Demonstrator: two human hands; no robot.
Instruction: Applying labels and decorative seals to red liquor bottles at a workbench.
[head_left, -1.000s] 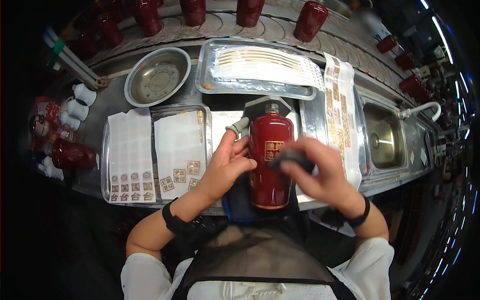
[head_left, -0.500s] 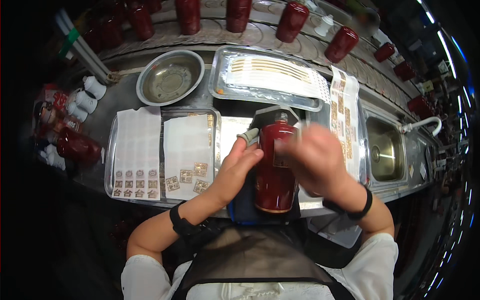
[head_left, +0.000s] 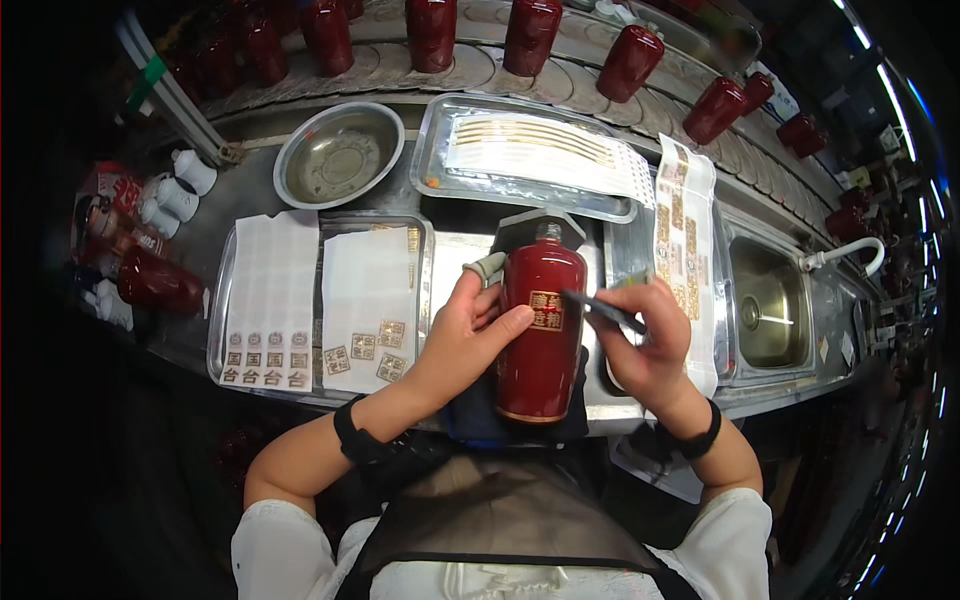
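A long grey metal table [head_left: 470, 215] runs across the picture. On it lie a flat tray [head_left: 440, 150] with gold strip stickers, a tray [head_left: 222, 330] with 2 white sticker sheets, a round metal bowl [head_left: 338, 155] and a small sink [head_left: 765, 300] on the right. In the middle, close to the person, a dark red bottle [head_left: 540, 345] lies tilted with its neck pointing away. The left hand [head_left: 465, 335] is curled around the bottle's left side, thumb pressed by the gold label [head_left: 546, 310]. The right hand [head_left: 650, 345] is closed on a thin dark tool [head_left: 600, 310], its tip touching the bottle beside the label.
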